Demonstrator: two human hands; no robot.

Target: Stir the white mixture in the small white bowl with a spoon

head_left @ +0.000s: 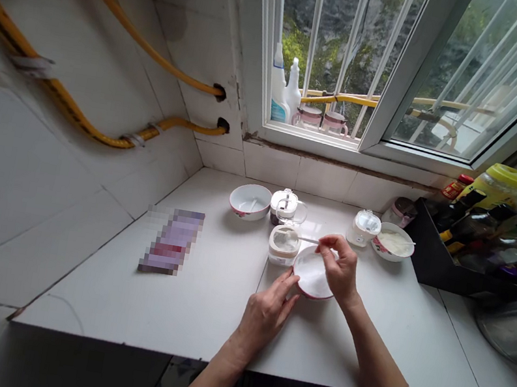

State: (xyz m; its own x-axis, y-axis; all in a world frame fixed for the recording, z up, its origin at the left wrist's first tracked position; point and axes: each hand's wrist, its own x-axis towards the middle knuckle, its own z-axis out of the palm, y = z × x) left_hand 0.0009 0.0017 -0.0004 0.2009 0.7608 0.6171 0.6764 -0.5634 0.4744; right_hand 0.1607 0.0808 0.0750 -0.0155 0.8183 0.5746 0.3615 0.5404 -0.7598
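My right hand (340,272) pinches the handle of a small spoon (306,238), which points left over a square-topped jar (281,256). The jar is uncovered and has white grainy stuff inside; the spoon's tip is at its mouth. Right beside the jar stands a white bowl with a red rim (313,280), partly hidden by my right hand. My left hand (268,307) grips the near left side of this bowl, fingers at the rim and thumb lower down.
Behind stand another bowl (249,204) and a jar (283,205) with dark contents. To the right are a lidded jar (364,228), a bowl of white food (393,244) and a black bottle box (430,259). A blurred purple packet (173,242) lies left. A window (343,42) is behind the counter.
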